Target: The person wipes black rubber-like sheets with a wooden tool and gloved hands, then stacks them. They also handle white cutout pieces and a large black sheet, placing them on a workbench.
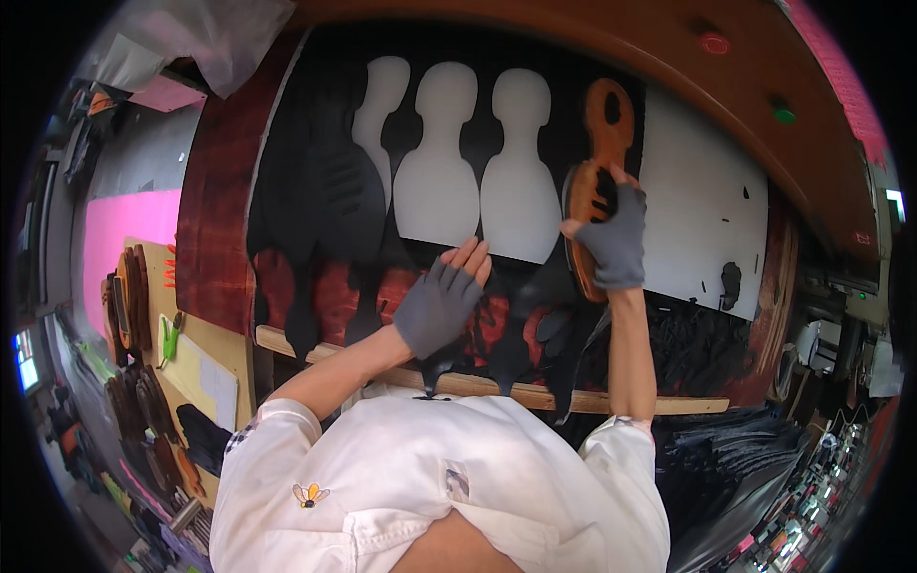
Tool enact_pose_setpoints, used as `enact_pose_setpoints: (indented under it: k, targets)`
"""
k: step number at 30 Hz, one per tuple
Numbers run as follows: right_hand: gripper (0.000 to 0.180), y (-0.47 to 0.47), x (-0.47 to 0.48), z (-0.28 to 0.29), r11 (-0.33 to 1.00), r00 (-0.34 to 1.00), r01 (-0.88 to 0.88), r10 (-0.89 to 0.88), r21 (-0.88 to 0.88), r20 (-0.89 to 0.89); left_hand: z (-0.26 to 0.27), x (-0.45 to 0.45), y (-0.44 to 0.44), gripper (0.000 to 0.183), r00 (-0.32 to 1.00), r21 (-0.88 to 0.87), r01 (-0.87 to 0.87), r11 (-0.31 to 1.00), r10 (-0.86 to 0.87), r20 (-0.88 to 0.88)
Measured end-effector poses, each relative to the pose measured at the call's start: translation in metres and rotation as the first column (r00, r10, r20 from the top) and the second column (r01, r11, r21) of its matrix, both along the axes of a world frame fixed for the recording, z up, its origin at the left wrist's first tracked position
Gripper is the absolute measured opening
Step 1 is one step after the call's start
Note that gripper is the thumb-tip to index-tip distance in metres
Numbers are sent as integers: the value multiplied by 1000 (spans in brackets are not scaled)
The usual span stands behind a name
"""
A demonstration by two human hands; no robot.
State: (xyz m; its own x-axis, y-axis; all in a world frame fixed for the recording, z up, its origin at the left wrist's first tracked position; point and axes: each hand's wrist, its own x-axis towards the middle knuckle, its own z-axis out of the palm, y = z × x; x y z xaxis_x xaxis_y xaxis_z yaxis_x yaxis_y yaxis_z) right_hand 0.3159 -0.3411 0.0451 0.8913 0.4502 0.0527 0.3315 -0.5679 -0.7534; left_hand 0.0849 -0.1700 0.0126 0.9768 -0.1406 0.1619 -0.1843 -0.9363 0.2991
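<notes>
My right hand [620, 236], in a grey fingerless glove, grips a brown sole-shaped cutting die [609, 129] near its slotted middle. The die lies at the right side of a black sheet [437, 136]. Sole-shaped cut-outs in the sheet show the white board [437, 193] beneath. My left hand [443, 297], gloved alike, rests flat with fingers slightly apart at the lower edge of the sheet, just below two cut-outs. Left of them, dark sole-shaped pieces [344, 186] with slots lie on the sheet. Black sheet remnants hang towards me over a wooden strip [666, 405].
Above the work surface spans a brown machine beam [645, 43] with a red and a green button [784, 114]. More brown dies [130, 308] and green-handled snips [170, 340] lie at left. Black scraps [688, 351] and stacked black sheets [723, 465] are at right.
</notes>
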Motion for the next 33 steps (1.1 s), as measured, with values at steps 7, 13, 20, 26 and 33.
enact_pose_setpoints:
  k: [7,13,20,26,33]
  targets:
    - [83,-59,-10,29,364,614,545,440,755,-655,43,-17,18,72,945,-86,56,995,-81,-316]
    - [73,-72,-21,12,320,493,650,514,689,-703,90,77,-56,74,987,-600,145,787,-76,139]
    - [81,-72,-13,6,325,547,551,554,768,-628,50,115,-91,50,986,-860,26,510,-156,-63]
    - [87,-72,-9,-2,105,537,584,694,805,-480,42,134,96,20,828,-795,-501,341,457,-325]
    - [107,-83,-8,-5,-12,524,608,757,794,-390,46,25,173,18,671,-767,-622,158,612,-418]
